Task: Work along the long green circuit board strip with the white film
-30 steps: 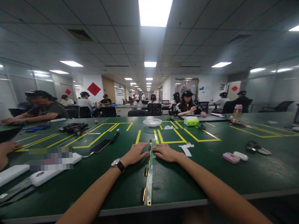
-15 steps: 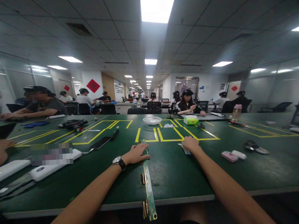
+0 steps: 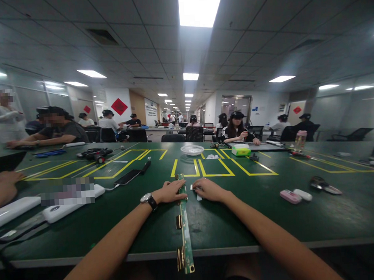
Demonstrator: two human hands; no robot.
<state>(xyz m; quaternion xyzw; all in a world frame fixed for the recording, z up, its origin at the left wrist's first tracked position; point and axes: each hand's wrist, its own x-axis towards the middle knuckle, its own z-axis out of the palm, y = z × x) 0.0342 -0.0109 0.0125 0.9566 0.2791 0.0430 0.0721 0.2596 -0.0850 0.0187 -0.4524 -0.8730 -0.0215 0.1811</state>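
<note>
A long, narrow green circuit board lies lengthwise in front of me, its near end sticking out over the table's edge. Copper-coloured flex tabs stand along its left side. My left hand, with a watch on the wrist, rests on the far part of the board, fingers across it and thumb at its near side, holding it. Just right of the board, my right hand is closed, fingers bent down, on a small white sheet that is mostly hidden; whether it is paper or a wipe I cannot tell.
Yellow tape outlines mark the green table. Beyond the board stand a white plastic basket and a green tissue pack. A white power bank and phone lie left; pink case right. Another person's hand is far left.
My right hand has moved left with the white sheet, from the right side to close beside the board. My left hand stays on the board. The view has turned slightly left.
</note>
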